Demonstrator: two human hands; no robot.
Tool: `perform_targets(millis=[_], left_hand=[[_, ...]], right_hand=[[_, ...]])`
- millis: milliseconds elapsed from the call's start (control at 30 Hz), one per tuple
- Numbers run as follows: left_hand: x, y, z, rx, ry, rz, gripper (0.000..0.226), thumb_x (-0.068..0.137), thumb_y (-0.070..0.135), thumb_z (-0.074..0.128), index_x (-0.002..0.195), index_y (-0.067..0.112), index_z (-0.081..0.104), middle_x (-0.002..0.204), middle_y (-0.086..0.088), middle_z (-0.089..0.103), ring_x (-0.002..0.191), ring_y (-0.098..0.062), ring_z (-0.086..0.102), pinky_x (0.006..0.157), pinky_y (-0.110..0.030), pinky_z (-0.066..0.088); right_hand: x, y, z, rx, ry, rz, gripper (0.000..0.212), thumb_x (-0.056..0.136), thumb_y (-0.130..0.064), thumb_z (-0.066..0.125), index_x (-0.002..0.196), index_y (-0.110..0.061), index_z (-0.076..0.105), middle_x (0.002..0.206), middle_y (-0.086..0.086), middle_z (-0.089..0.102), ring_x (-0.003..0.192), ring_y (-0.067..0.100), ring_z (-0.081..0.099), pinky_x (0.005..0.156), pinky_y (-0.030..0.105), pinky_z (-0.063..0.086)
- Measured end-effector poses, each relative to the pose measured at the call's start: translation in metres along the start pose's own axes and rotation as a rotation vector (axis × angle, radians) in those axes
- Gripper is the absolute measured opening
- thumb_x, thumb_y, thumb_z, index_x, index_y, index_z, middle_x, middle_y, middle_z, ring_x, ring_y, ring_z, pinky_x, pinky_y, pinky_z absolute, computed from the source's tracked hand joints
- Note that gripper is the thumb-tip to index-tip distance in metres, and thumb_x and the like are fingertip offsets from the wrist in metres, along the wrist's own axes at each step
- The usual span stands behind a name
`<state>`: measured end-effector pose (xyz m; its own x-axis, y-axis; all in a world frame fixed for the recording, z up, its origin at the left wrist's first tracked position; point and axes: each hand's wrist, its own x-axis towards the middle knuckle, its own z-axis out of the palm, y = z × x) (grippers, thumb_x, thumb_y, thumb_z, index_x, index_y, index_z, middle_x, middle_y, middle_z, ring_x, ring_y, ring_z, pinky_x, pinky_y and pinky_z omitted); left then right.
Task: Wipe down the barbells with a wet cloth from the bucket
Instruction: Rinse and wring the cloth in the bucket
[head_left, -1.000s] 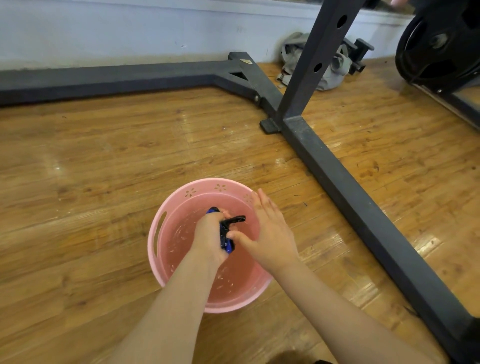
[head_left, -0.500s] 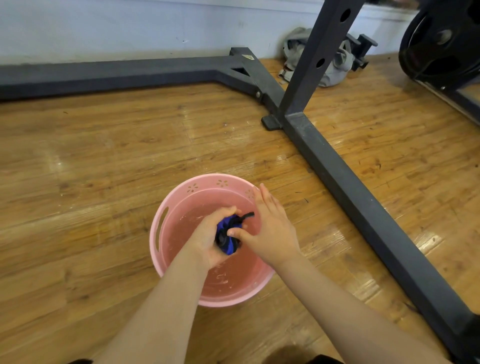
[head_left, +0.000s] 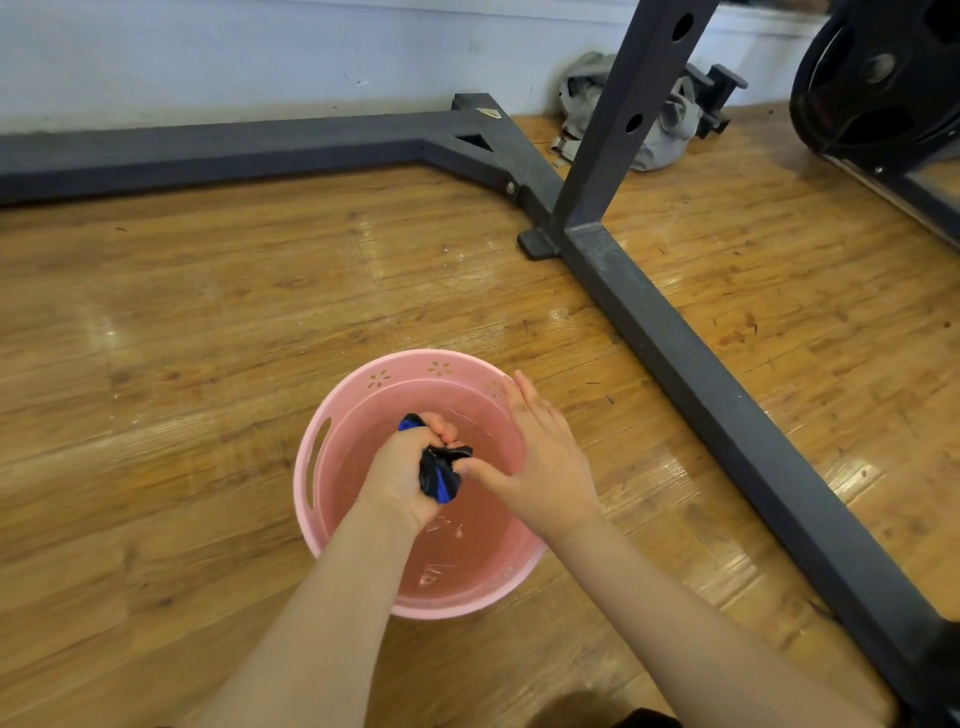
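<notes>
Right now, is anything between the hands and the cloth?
No. The left hand already grips the balled blue-and-black cloth above the water in the pink bucket, and the right hand touches it with its thumb. Nothing visible sits between them.

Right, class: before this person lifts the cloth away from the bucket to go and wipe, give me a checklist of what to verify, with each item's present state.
1. Cloth gripped in left hand: ok.
2. Right hand on the cloth: ok, thumb touches it, fingers straight.
3. Cloth above the pink bucket, so drips fall inside: ok.
4. Water in the bucket: ok.
5. Cloth wrung enough: cannot tell.
6. Barbell within reach: cannot tell; only the rack frame and a weight plate show.
</notes>
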<state>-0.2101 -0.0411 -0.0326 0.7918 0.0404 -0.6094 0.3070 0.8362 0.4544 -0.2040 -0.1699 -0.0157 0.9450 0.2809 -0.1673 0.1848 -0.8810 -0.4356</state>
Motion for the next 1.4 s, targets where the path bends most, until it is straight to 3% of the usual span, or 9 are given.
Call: perform_targets(millis=[167,300,500,567,633,700,867,1200,1400], left_hand=[[0.0,0.0,0.001,0.021,0.009,0.015,0.035,0.084,-0.01,0.022,0.06,0.012,0.036,0.048,0.0,0.035,0.035,-0.009,0.029,0.033,-0.014,0.021],[0.001,-0.004,0.003,0.052,0.007,0.002,0.035,0.084,-0.008,0.022,0.061,0.013,0.035,0.046,0.002,0.035,0.036,-0.008,0.028,0.031,-0.014,0.017],[0.001,-0.009,-0.001,0.003,-0.079,-0.086,0.021,0.075,-0.006,0.031,0.064,0.011,0.04,0.056,-0.002,0.038,0.042,-0.011,0.031,0.037,-0.018,0.021],[0.0,-0.005,-0.003,0.004,-0.156,-0.136,0.011,0.076,0.013,0.044,0.065,0.01,0.044,0.059,-0.003,0.04,0.044,-0.013,0.033,0.039,-0.018,0.019],[0.004,-0.002,-0.005,0.005,-0.166,-0.158,0.045,0.089,0.045,0.046,0.058,0.012,0.046,0.055,-0.002,0.039,0.043,-0.015,0.034,0.044,-0.02,0.014],[0.007,0.001,-0.002,-0.016,-0.143,-0.151,0.064,0.093,0.059,0.037,0.047,0.014,0.04,0.049,0.0,0.034,0.039,-0.014,0.03,0.043,-0.022,0.012],[0.003,-0.001,0.005,-0.021,-0.035,-0.125,0.064,0.1,0.041,0.038,0.042,0.016,0.034,0.044,0.002,0.028,0.034,-0.011,0.024,0.033,-0.019,0.018],[-0.014,-0.001,0.029,0.233,0.073,-0.116,0.047,0.098,0.025,0.041,0.052,0.018,0.032,0.047,0.003,0.03,0.034,-0.01,0.024,0.031,-0.018,0.018],[-0.014,-0.005,0.008,0.134,-0.022,-0.237,0.041,0.095,0.026,0.051,0.057,0.014,0.044,0.052,-0.001,0.04,0.038,-0.011,0.038,0.038,-0.019,0.031]], right_hand=[[-0.003,-0.003,-0.005,-0.047,-0.05,-0.055,0.098,0.075,-0.073,0.05,0.15,-0.035,-0.001,0.154,-0.022,-0.007,0.144,0.01,-0.002,0.112,0.032,0.02],[-0.002,-0.002,-0.002,-0.084,-0.033,-0.078,0.109,0.056,-0.083,0.024,0.149,-0.036,-0.003,0.154,-0.023,-0.008,0.144,0.012,-0.003,0.109,0.033,0.027],[0.0,-0.003,-0.003,-0.109,-0.081,-0.069,0.105,0.07,-0.076,0.052,0.149,-0.037,-0.005,0.155,-0.021,-0.011,0.143,0.011,-0.007,0.11,0.033,0.025],[0.0,-0.003,-0.002,-0.11,-0.075,-0.074,0.112,0.057,-0.085,0.039,0.149,-0.038,-0.004,0.155,-0.022,-0.01,0.143,0.011,-0.005,0.11,0.032,0.026],[0.0,-0.002,-0.001,-0.095,-0.057,-0.069,0.115,0.05,-0.086,0.029,0.149,-0.038,-0.004,0.155,-0.022,-0.009,0.143,0.011,-0.004,0.109,0.032,0.026],[0.0,-0.001,-0.001,-0.077,-0.048,-0.069,0.113,0.053,-0.085,0.033,0.149,-0.037,-0.002,0.155,-0.022,-0.008,0.143,0.011,-0.003,0.109,0.033,0.027],[0.0,-0.001,0.0,-0.089,-0.049,-0.091,0.109,0.06,-0.082,0.043,0.15,-0.036,0.0,0.155,-0.022,-0.008,0.143,0.012,-0.002,0.108,0.034,0.028],[-0.002,0.008,0.0,0.007,0.046,-0.17,0.099,0.052,-0.097,0.01,0.137,-0.047,0.003,0.144,-0.03,-0.004,0.144,0.016,0.01,0.103,0.039,0.035],[0.0,0.0,-0.003,-0.082,-0.041,-0.12,0.114,0.048,-0.086,0.03,0.149,-0.037,0.007,0.142,-0.032,-0.016,0.143,0.011,-0.001,0.107,0.037,0.031]])
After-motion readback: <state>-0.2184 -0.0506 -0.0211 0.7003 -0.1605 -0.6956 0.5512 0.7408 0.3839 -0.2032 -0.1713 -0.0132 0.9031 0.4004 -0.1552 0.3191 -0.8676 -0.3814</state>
